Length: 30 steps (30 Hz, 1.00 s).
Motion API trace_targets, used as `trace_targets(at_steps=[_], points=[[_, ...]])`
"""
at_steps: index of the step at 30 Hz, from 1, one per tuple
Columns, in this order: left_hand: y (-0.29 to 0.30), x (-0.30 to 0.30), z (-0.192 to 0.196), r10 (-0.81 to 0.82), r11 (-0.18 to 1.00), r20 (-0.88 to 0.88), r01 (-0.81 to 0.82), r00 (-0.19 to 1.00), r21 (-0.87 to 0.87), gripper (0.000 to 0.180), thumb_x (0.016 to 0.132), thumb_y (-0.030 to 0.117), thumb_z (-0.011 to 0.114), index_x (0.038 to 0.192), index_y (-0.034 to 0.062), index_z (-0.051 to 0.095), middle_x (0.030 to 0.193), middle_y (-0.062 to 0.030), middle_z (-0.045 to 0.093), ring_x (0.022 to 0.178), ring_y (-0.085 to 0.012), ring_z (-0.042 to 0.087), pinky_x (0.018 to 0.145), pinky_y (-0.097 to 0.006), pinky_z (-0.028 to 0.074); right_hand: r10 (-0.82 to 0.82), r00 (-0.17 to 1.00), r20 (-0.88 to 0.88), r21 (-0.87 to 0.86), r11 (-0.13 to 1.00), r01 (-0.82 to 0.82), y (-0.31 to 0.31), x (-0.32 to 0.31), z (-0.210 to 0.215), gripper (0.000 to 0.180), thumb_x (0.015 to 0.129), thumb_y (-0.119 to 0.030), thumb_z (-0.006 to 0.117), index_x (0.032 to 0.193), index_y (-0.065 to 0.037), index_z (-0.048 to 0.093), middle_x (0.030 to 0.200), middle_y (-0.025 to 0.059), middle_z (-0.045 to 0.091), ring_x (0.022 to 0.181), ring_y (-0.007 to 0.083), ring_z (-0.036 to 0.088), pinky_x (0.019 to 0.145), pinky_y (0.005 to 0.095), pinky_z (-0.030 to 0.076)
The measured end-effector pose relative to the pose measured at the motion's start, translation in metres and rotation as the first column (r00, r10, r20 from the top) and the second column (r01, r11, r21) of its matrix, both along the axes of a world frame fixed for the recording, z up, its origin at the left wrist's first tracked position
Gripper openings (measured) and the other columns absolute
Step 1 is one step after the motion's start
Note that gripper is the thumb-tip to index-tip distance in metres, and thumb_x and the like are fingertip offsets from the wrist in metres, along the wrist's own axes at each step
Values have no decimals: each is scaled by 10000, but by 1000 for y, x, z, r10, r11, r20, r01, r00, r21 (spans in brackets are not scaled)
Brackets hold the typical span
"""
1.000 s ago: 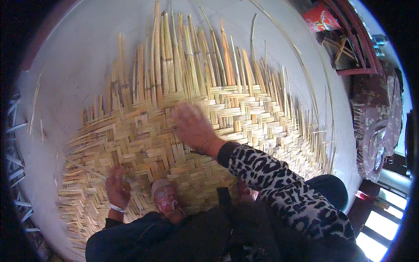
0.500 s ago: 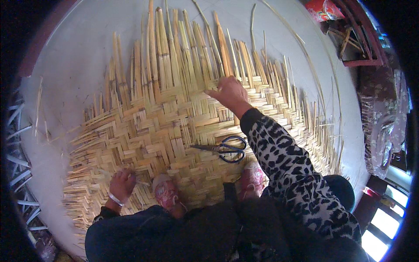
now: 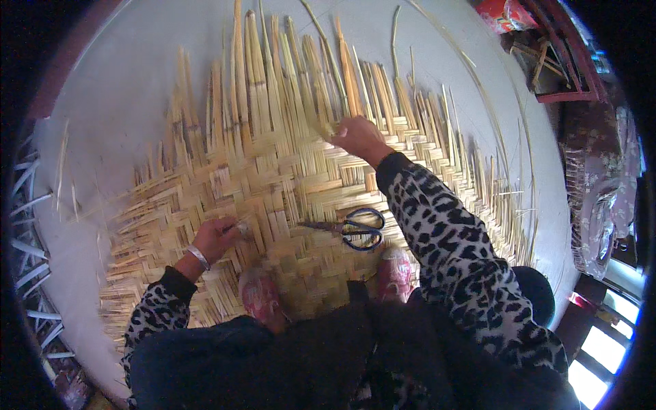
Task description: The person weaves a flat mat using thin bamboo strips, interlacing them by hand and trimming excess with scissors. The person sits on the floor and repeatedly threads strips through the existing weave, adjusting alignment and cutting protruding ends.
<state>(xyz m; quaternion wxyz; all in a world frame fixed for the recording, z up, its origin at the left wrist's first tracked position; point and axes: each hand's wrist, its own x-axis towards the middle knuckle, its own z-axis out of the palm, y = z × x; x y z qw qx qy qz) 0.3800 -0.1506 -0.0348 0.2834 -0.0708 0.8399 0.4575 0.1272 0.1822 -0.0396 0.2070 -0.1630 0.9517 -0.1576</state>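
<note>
A large mat [image 3: 301,253] woven from pale split reed strips lies under my feet, its loose strip ends [image 3: 260,96] fanning out at the far edge. My right hand [image 3: 359,139] reaches to where the weave meets those ends, fingers closed on a reed strip [image 3: 321,128] that is blurred. Over the left part of the mat is my left hand [image 3: 215,239], wearing a bracelet, with its fingers pinched together. Something small and pale shows at its fingertips, too blurred to name. Scissors [image 3: 352,227] with dark blue handles rest on the mat between the hands, touched by neither.
My pink shoes [image 3: 395,275] stand on the mat's near part. Long loose strips [image 3: 488,102] lie on the grey floor at right. A dark red wooden frame [image 3: 570,68] and a patterned cloth [image 3: 601,178] are at the right, a white metal rack [image 3: 31,253] at the left.
My left hand has risen from beside the left shoe, forward and to the right over the mat. My right hand has shifted slightly, and a strip now shows at its fingertips.
</note>
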Motion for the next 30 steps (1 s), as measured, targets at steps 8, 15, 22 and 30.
trace_targets(at_steps=[8,15,22,30], points=[[47,-15,27,25,975,187,-66,982,213,185,905,169,593,867,0,660,707,-28,636,645,-102,604,626,-297,509,-33,961,-275,-42,999,23,13,79,11,641,724,-500,754,1174,-85,562,1218,135,508,1144,344,467,971,511,386],[93,-91,116,-303,870,-114,324,946,372,412,918,323,625,1110,-42,617,959,-119,677,912,-200,645,862,-326,506,-153,980,-123,-3,988,154,13,79,22,629,729,-504,747,1162,-83,568,1271,134,484,1192,350,444,984,512,376],[122,-227,64,-375,921,-52,379,925,89,444,933,317,586,1235,-7,555,1078,-88,665,959,-152,614,847,-317,501,-195,976,-99,-58,980,190,19,74,12,578,716,-485,757,1126,-113,590,1253,137,493,1198,350,444,979,516,376],[143,-315,-17,-34,994,-67,26,997,-111,441,790,365,730,851,-60,631,772,-151,671,697,-237,662,632,-372,524,-111,989,94,-82,990,119,31,24,20,423,735,-533,741,950,-170,716,1050,165,607,1027,346,595,857,449,486]])
